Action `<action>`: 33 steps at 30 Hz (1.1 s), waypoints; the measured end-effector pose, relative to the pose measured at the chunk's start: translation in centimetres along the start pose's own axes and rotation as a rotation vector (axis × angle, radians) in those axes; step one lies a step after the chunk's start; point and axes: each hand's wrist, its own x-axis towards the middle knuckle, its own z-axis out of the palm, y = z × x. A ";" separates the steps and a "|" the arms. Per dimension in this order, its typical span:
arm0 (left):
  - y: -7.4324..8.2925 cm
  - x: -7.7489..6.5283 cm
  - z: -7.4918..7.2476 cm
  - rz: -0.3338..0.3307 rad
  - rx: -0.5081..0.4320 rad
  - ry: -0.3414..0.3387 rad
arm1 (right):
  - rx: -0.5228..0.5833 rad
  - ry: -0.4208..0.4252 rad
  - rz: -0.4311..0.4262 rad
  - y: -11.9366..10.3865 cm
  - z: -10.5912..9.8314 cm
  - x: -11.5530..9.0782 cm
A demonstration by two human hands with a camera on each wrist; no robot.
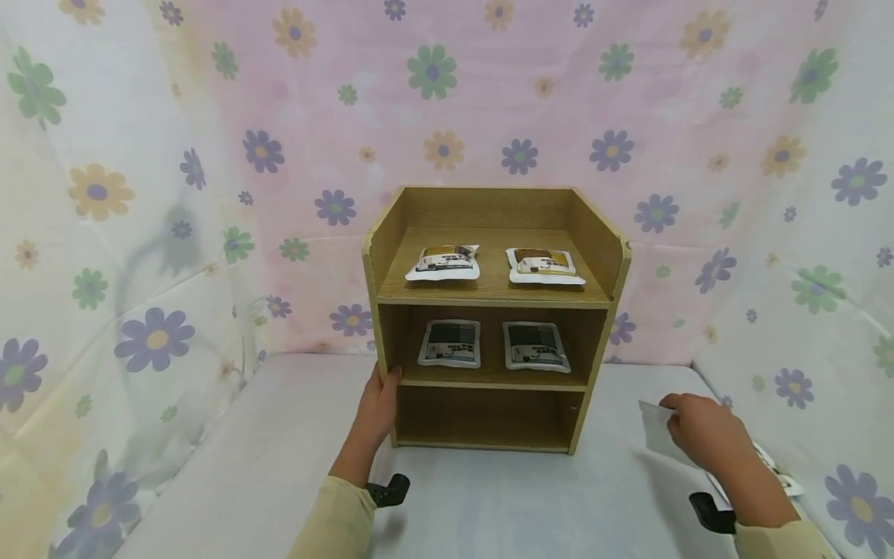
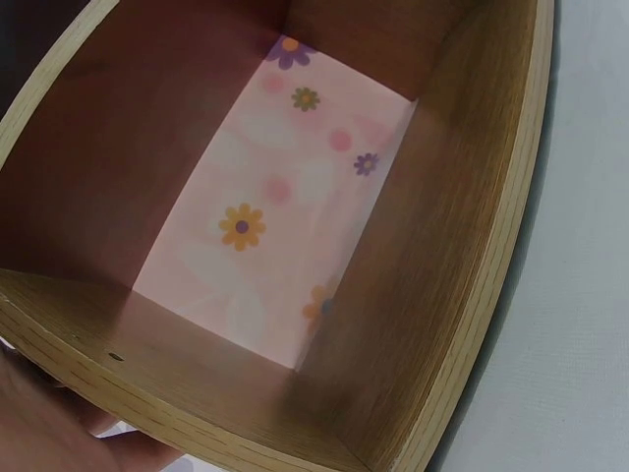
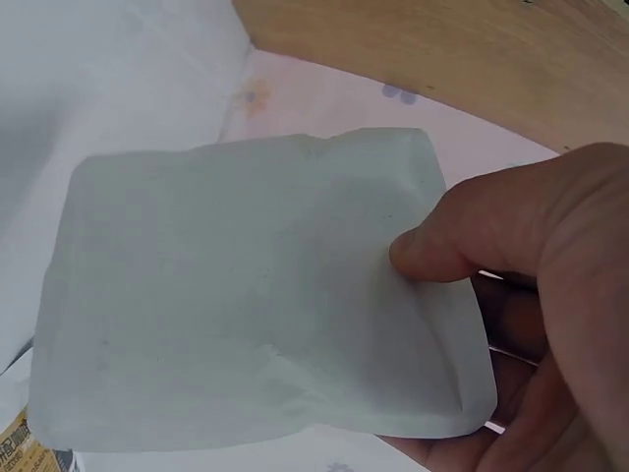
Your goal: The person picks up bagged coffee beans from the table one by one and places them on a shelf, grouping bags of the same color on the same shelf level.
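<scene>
My left hand (image 1: 377, 404) grips the left side panel of a small three-tier wooden shelf (image 1: 489, 208), its thumb at the front edge beside the middle board. In the left wrist view, the fingers (image 2: 59, 423) lie along the outside of that panel. Out to the right of the shelf, my right hand (image 1: 712, 435) pinches a flat pouch (image 3: 226, 295) by one edge, its plain white side facing the right wrist camera. On the top board lie two white pouches (image 1: 445, 264) with brown and yellow prints. Two dark-printed pouches (image 1: 450, 344) lie on the middle board.
More printed pouches (image 1: 778, 470) lie on the table at the right, partly behind my right forearm. The shelf stands on a white-covered table (image 1: 293, 435). Flower-patterned cloth (image 1: 433, 109) hangs behind and along both sides.
</scene>
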 end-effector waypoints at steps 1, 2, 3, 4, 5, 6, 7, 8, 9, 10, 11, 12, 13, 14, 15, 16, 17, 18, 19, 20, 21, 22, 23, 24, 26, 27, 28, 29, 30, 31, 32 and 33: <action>0.0 0.0 0.0 0.001 0.000 0.000 | 0.002 0.008 -0.009 -0.1 -0.1 -0.1; 0.0 0.0 0.0 0.001 -0.001 -0.002 | 0.004 0.016 -0.017 -0.2 -0.1 -0.2; 0.0 0.0 0.0 -0.001 -0.003 -0.003 | 0.007 0.026 -0.027 -0.3 -0.2 -0.3; 0.0 0.0 0.0 -0.003 -0.005 -0.003 | 0.008 0.037 -0.036 -0.4 -0.2 -0.4; 0.0 -0.1 0.0 -0.003 -0.006 -0.004 | 0.009 0.043 -0.042 -0.4 -0.2 -0.5; 0.0 -0.1 0.0 -0.004 -0.006 -0.004 | 0.013 0.048 -0.048 -0.5 -0.2 -0.6; 0.0 -0.1 0.0 -0.005 -0.009 -0.005 | 0.014 0.057 -0.051 -0.6 -0.1 -0.7; 0.0 -0.1 0.0 -0.007 -0.010 -0.004 | 0.017 0.065 -0.053 -0.7 0.0 -0.8; 0.0 -0.1 0.0 -0.007 -0.008 -0.004 | 0.020 0.071 -0.056 -0.7 0.1 -1.0; 0.1 -0.1 0.0 -0.007 -0.007 -0.004 | 0.024 0.076 -0.057 -0.8 0.2 -1.1; 0.1 -0.1 0.0 -0.008 -0.005 -0.003 | 0.030 0.078 -0.056 -0.9 0.3 -1.3; 0.1 -0.1 0.1 -0.009 -0.004 -0.003 | 0.036 0.082 -0.057 -1.0 0.4 -1.4; 0.1 -0.1 0.1 -0.010 -0.001 -0.002 | 0.041 0.088 -0.058 -1.1 0.5 -1.6; 0.1 -0.1 0.1 -0.011 0.000 -0.002 | 0.043 0.091 -0.060 -1.2 0.6 -1.7; 0.1 -0.1 0.1 -0.013 0.001 -0.003 | 0.046 0.091 -0.058 -1.3 0.6 -1.8; 0.1 -0.1 0.1 -0.014 0.000 -0.004 | 0.050 0.092 -0.054 -1.4 0.7 -1.9; 0.1 -0.1 0.1 -0.015 -0.001 -0.005 | 0.052 0.088 -0.048 -1.6 0.7 -2.1; 0.1 -0.1 0.1 -0.016 -0.002 -0.008 | 0.054 0.090 -0.045 -1.7 0.7 -2.2; 0.2 -0.2 0.1 -0.016 -0.002 -0.009 | 0.056 0.082 -0.041 -1.8 0.7 -2.3; 0.2 -0.2 0.1 -0.016 -0.004 -0.009 | 0.057 0.078 -0.038 -2.0 0.6 -2.3; 0.3 -0.2 0.1 -0.015 -0.004 -0.009 | 0.062 0.069 -0.032 -2.1 0.6 -2.4; 0.3 -0.2 0.1 -0.017 -0.005 -0.010 | 0.066 0.058 -0.025 -2.2 0.5 -2.5; 0.3 -0.2 0.1 -0.020 -0.004 -0.011 | 0.068 0.046 -0.017 -2.4 0.4 -2.5; 0.3 -0.2 0.1 -0.019 -0.004 -0.012 | 0.070 0.038 -0.012 -2.5 0.3 -2.5; 0.4 -0.2 0.1 -0.022 -0.004 -0.014 | 0.072 0.016 -0.002 -2.8 0.1 -2.6; 0.4 -0.2 0.1 -0.023 -0.006 -0.017 | 0.072 0.009 0.000 -3.0 0.1 -2.7; 0.3 -0.2 0.0 -0.024 -0.008 -0.018 | 0.071 0.006 -0.001 -3.1 0.0 -2.8; 0.3 -0.2 0.0 -0.022 -0.008 -0.018 | 0.071 0.012 -0.008 -3.2 0.0 -2.9; 0.3 -0.2 0.0 -0.022 -0.009 -0.017 | 0.072 0.014 -0.014 -3.3 -0.1 -3.0; 0.3 -0.2 0.0 -0.024 -0.007 -0.014 | 0.073 0.014 -0.022 -3.4 -0.2 -3.1; 0.3 -0.1 0.0 -0.024 -0.009 -0.011 | 0.076 0.019 -0.031 -3.6 -0.2 -3.3; 0.3 -0.1 0.0 -0.024 -0.007 -0.008 | 0.077 0.027 -0.042 -3.7 -0.2 -3.4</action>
